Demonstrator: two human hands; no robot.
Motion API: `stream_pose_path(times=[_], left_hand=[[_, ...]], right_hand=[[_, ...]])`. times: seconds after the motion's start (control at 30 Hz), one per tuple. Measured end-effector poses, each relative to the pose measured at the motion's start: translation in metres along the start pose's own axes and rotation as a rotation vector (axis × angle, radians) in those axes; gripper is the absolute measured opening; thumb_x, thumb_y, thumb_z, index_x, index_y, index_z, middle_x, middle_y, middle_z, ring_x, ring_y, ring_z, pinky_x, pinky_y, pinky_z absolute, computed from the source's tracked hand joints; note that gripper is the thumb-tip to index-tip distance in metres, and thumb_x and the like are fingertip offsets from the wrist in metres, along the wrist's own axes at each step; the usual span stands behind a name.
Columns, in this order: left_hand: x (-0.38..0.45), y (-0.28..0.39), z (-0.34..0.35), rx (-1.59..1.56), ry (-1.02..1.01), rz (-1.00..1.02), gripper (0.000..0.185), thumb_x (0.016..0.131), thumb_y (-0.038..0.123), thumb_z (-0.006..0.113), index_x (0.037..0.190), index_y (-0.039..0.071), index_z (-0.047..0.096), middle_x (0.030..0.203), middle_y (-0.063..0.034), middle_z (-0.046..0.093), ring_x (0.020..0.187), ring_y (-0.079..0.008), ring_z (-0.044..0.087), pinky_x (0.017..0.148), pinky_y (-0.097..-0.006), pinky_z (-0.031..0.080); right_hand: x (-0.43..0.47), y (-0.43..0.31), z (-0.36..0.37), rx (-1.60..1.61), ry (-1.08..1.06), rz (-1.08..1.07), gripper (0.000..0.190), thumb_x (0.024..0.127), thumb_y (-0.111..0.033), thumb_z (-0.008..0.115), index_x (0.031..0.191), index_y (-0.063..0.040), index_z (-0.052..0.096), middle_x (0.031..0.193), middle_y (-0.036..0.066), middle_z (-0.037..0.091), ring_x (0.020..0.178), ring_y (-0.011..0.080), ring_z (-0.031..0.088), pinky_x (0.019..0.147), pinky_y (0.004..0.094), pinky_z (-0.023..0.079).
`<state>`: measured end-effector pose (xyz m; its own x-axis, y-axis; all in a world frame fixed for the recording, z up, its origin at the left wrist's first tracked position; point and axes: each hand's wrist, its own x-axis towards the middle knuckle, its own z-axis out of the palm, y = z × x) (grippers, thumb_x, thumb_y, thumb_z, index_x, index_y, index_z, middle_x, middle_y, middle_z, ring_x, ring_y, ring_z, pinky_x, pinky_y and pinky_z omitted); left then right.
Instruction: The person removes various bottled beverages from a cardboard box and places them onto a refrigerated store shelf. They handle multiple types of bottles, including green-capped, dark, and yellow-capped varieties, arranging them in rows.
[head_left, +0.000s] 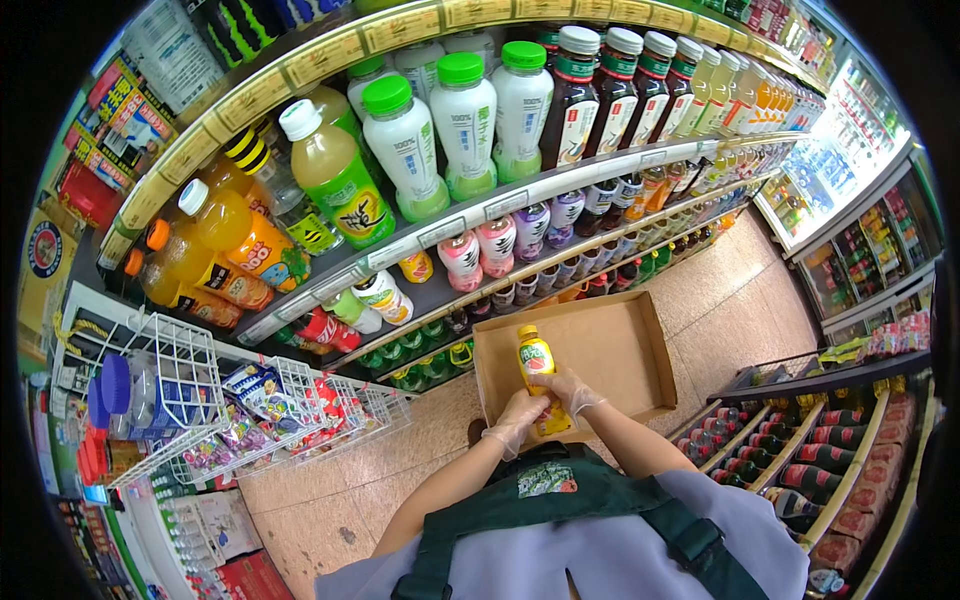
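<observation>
Both my hands, in clear plastic gloves, are around a yellow bottle (537, 355) with a yellow cap and a printed fruit label. My left hand (523, 412) grips its left side, lower down. My right hand (568, 390) wraps around its right side, with the thumb across the front. Yellow also shows below my fingers; I cannot tell whether it is this bottle's base or another item. Beneath the bottle, in front of my body, is a shallow cardboard tray box (615, 352). The bare inside of the box shows to the right of the bottle.
Ahead stands a drinks shelf (570, 169) with several rows of bottles, including white green-capped bottles (469, 124). Wire baskets (300, 405) with snack packets jut out at left. A bottle rack (795, 457) is at right, a lit fridge (840, 157) beyond. Tiled floor (322, 502) shows around me.
</observation>
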<state>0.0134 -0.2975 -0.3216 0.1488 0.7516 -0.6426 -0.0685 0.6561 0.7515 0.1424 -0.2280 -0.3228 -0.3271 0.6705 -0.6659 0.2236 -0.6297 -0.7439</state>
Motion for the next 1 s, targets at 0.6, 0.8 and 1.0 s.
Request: stream_pose_path(times=[0.6,0.8,1.0], left_hand=[[-0.030,-0.012,-0.058,0.731,0.400,0.012,0.068,0.085,0.004,0.053,0.149,0.008,0.029,0.103,-0.0306,0.066,0.096,-0.0447,0.066,0.085,-0.0512,0.051],[-0.026,-0.014,-0.058,0.725,0.423,0.076,0.059,0.087,0.005,0.052,0.143,0.005,0.034,0.100,-0.0306,0.067,0.094,-0.0464,0.065,0.084,-0.0540,0.050],[-0.022,-0.022,-0.061,0.760,0.430,0.075,0.066,0.088,0.008,0.054,0.148,0.001,0.028,0.097,-0.0300,0.067,0.091,-0.0450,0.066,0.081,-0.0536,0.051]], right_hand=[[0.034,0.029,0.066,-0.490,0.347,0.074,0.083,0.066,-0.037,0.089,0.125,0.004,0.047,0.113,0.023,0.066,0.105,0.0354,0.066,0.088,0.0422,0.053],[0.025,0.019,0.083,-0.561,0.316,0.127,0.075,0.069,-0.041,0.085,0.123,0.000,0.052,0.110,0.021,0.067,0.104,0.0362,0.067,0.091,0.0443,0.053],[-0.027,-0.028,0.089,-0.560,0.178,0.124,0.074,0.071,-0.040,0.082,0.126,0.002,0.054,0.114,0.024,0.067,0.107,0.0343,0.066,0.091,0.0406,0.053]])
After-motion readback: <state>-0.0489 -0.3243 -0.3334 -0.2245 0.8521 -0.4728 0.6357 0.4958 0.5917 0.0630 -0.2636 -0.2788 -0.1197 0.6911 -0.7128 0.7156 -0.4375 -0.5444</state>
